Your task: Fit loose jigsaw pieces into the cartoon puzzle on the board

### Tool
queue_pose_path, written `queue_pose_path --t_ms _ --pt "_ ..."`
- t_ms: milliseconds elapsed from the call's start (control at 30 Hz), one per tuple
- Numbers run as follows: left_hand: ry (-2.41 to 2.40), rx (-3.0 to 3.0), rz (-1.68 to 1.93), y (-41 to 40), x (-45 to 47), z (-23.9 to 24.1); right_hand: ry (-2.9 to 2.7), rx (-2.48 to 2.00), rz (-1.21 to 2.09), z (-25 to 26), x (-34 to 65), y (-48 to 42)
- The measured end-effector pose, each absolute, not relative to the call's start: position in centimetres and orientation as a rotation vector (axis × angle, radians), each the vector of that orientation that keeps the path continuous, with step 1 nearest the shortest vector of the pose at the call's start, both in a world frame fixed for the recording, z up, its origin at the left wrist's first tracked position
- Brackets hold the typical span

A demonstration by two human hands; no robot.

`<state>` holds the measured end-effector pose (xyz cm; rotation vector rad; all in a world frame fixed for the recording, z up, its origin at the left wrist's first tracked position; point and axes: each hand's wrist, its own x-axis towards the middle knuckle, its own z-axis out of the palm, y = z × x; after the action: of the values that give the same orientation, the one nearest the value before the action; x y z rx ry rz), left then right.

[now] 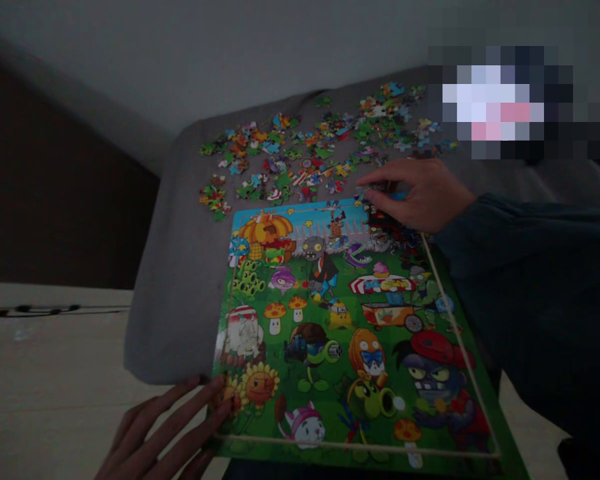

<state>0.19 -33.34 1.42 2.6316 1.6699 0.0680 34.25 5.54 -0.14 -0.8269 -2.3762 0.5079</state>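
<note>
A colourful cartoon puzzle board (340, 333) lies on a grey cloth-covered surface (180, 280). My left hand (165, 430) rests at the board's near left corner, fingers stretched out and touching its edge. My right hand (420, 193) sits at the board's far right corner, fingers curled down onto the picture, pinching what looks like a small puzzle piece; what it holds is too dark to make out. My dark sleeve (540, 280) covers the board's right side.
Several loose puzzle pieces (310, 150) are scattered across the grey surface beyond the board. A pale floor (45, 373) lies to the left, with a dark wall (55, 200) behind. A blurred patch sits at the upper right.
</note>
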Motion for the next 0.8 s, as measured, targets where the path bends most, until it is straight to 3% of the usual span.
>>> queue_pose_path --t_ms 800 --pt "1.743 2.569 0.140 -32.64 0.76 1.13 -2.392 -0.806 0.488 -0.17 34.29 5.65"
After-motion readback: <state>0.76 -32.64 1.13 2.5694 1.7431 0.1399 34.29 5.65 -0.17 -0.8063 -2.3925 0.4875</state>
